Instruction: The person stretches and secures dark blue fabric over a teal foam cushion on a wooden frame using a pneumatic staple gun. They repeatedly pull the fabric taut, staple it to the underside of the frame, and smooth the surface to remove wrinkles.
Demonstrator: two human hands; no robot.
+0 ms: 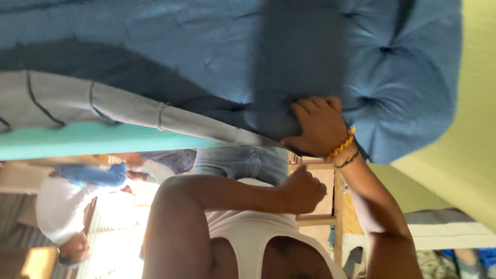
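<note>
While gripping blue mattress (217,46), right hand (318,126), left hand (305,190) fisted.

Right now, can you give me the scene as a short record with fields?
right hand: wears a bead bracelet, fingers curled on the mattress edge
mattress: blue, tufted, fills the top of the view
left hand: closed fist beside a wooden frame; whether it holds anything cannot be told
grey cloth: lies along the mattress, with a teal board next to it
other person: white shirt, far left
wall: yellow-green
</note>
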